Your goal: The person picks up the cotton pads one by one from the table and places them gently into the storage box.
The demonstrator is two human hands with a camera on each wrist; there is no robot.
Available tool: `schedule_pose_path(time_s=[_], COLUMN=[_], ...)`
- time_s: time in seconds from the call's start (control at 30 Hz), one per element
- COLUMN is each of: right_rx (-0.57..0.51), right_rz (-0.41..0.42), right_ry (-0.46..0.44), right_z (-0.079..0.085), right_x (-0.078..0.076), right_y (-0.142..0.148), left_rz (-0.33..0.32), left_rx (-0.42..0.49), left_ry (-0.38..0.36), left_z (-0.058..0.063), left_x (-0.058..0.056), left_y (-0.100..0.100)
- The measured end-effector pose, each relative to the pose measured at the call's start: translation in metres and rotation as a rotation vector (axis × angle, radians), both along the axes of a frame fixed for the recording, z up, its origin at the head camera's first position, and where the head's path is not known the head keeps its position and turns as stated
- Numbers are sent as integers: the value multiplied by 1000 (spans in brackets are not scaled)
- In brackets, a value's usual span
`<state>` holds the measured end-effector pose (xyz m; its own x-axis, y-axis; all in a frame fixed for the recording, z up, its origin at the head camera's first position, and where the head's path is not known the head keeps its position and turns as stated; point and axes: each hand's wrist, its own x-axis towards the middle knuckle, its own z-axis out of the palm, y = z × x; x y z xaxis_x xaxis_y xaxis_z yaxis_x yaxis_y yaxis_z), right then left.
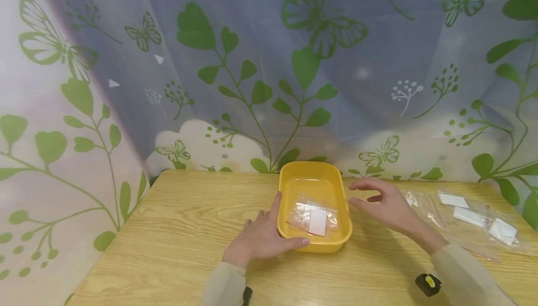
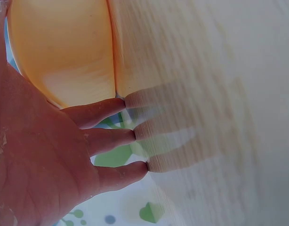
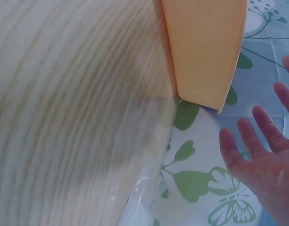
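Against the near-left corner of the yellow tub point(image 1: 313, 180), the head view shows the left hand point(image 1: 261, 240), unclenched, straight fingers touching the wall, thumb over the near rim; right of the tub, the right hand point(image 1: 384, 207) hovers, loosely bent, holding nothing. Beneath the tub spreads a wood-grain table point(image 1: 201, 217); behind it hangs one printed cloth point(image 1: 256, 25). One clear bag point(image 1: 299, 212) with one white card point(image 1: 317, 222) lies inside the tub; overlapping clear bags point(image 1: 456, 238), beyond counting, lie to its right. By left wrist, three fingertips meet the table beside the tub. By right wrist, the right hand's fingers spread apart from the tub.
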<state>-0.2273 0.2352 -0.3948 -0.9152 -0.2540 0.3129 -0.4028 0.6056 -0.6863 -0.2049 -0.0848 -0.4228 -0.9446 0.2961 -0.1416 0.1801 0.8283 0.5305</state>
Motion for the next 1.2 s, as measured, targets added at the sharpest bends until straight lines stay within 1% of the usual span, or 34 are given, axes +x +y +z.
schedule_pose_path(time_s=[0.17,0.4,0.5,0.8,0.9,1.07,1.2], right_rx=[47,128,148,131,133,147,149], right_rz=[-4,-12,-12,-22,-27,-60,-74], right_ry=[79,132,173,241,258,295,300], right_z=[-3,-8,-12,-23,-25,-28,-29], right_x=[4,8,8,9,11,11,11], right_y=[6,15,19,31,37,49,60], left_rz=[0,-4,-3,3,3,-4,-14], left_rx=[-3,-5,-1,-6,-6,3,13], left_ry=[-4,6,2,-12,-3,14,27], left_z=[0,1,1,2,3,3,2], left_x=[0,-1,0,1,1,1,0], left_y=[0,0,0,0,0,-1,0])
